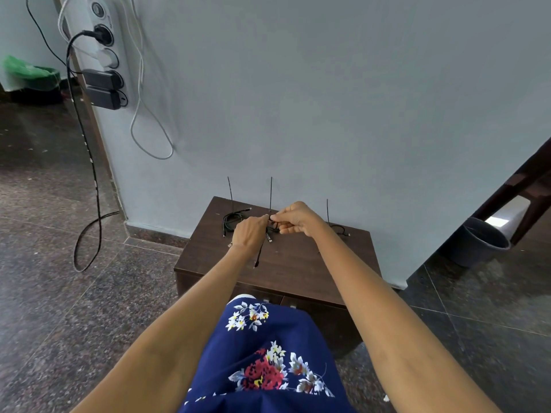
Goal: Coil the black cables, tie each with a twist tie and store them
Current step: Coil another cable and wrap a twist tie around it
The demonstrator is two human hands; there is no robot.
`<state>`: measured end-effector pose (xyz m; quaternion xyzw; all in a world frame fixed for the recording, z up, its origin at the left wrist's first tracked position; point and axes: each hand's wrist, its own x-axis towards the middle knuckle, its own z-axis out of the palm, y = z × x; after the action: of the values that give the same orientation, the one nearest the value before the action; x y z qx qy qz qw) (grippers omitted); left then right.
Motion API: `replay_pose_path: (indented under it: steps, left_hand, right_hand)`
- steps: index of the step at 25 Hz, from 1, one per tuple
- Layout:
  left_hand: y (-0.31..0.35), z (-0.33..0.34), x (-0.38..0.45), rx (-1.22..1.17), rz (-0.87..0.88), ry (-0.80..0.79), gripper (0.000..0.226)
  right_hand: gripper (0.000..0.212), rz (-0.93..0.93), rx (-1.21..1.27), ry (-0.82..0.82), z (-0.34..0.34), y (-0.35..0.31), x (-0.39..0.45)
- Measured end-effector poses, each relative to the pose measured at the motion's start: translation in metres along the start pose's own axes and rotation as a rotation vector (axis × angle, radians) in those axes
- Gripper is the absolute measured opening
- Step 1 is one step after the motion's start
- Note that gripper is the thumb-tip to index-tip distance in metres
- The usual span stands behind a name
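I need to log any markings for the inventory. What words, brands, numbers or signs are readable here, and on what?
None can be read.
Power strip on the wall: a faint mark beside its top socket, too blurred to read.
Black adapters, cables, cabinet: no text visible.

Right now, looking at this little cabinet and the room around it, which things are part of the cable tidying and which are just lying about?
Part of the job:
- middle cable, pinched by left hand and right hand
- left coil
- right cable
- three ties leaning on the wall
- cabinet top

Lying about:
- grey bin
- power strip
- white cord
- green bag
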<state>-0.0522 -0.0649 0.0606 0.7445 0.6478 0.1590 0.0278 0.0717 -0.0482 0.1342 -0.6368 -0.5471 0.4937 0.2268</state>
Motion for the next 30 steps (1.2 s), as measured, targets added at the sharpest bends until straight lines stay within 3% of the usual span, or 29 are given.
replay_pose_path:
  steps: [2, 7, 11, 13, 17, 20, 26, 30]
  left_hand:
    - [-0.002, 0.000, -0.001, 0.011, 0.004, 0.005, 0.034]
    - [-0.003, -0.001, 0.002, -0.046, -0.032, 0.010, 0.030]
    - [0.014, -0.007, 0.005, -0.685, -0.252, -0.041, 0.015]
    - [0.021, -0.013, 0.010, -0.850, -0.329, -0.102, 0.007]
    - [0.021, -0.023, 0.014, -1.294, -0.623, -0.292, 0.029]
    - [0.023, -0.026, 0.009, -1.564, -0.718, -0.345, 0.029]
    - [0.019, -0.034, 0.007, -1.487, -0.766, -0.383, 0.020]
    - [0.014, -0.035, 0.004, -1.399, -0.757, -0.368, 0.017]
  right_hand:
    - [0.033, -0.012, 0.001, 0.055, 0.000, 0.002, 0.002]
    - [0.013, 0.079, 0.062, -0.024, 0.004, 0.010, -0.002]
    - [0.018, 0.003, 0.261, 0.205, 0.014, 0.022, 0.007]
    - [0.013, -0.042, 0.288, 0.316, 0.022, 0.027, 0.008]
    - [0.018, -0.189, 0.069, 0.447, 0.027, 0.036, 0.007]
    - [0.016, -0.241, 0.048, 0.466, 0.027, 0.035, 0.004]
    - [0.014, -0.306, -0.041, 0.518, 0.028, 0.040, -0.001]
    - [0.017, -0.304, 0.119, 0.458, 0.027, 0.044, -0.002]
